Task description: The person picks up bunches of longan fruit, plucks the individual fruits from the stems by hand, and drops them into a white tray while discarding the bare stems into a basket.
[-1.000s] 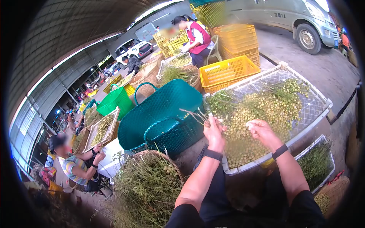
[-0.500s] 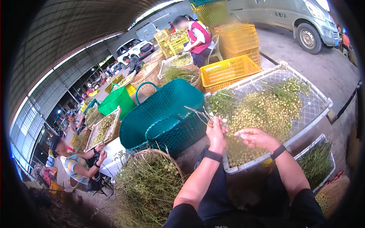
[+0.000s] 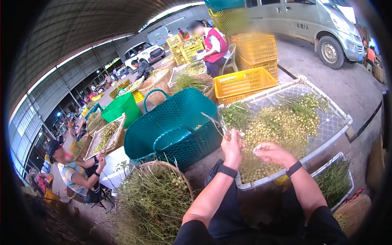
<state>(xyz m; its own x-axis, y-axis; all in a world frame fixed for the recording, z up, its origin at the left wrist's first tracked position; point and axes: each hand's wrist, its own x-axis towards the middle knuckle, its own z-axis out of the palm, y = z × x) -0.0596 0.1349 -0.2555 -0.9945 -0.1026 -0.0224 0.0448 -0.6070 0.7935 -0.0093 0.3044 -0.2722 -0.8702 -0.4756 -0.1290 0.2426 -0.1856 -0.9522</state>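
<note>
My left hand (image 3: 232, 148) is closed around a small bunch of bare brown twigs (image 3: 214, 122) that stick up toward the teal basket. Beside it, my right hand (image 3: 274, 154) is pinched, with a whitish bit at its fingertips; whether it holds a fruit I cannot make out. Both hands hover over the near left part of a white mesh tray (image 3: 335, 107). Heaped on the tray are small round yellow-green fruits (image 3: 269, 128), with green stems among them. To the left stands a large teal woven basket (image 3: 163, 124), with a little yellowish spot inside.
A round basket heaped with stems (image 3: 155, 200) stands at my left knee. Yellow crates (image 3: 245, 83) sit behind the tray, and a tray of greenery (image 3: 334, 181) lies at right. Co-workers sit at left (image 3: 77, 175) and ahead (image 3: 216, 45). A van (image 3: 302, 24) is parked beyond.
My right hand has come slightly nearer my left, which still grips the twigs. A small yellowish spot now shows inside the teal basket. The whole view has shifted a little.
</note>
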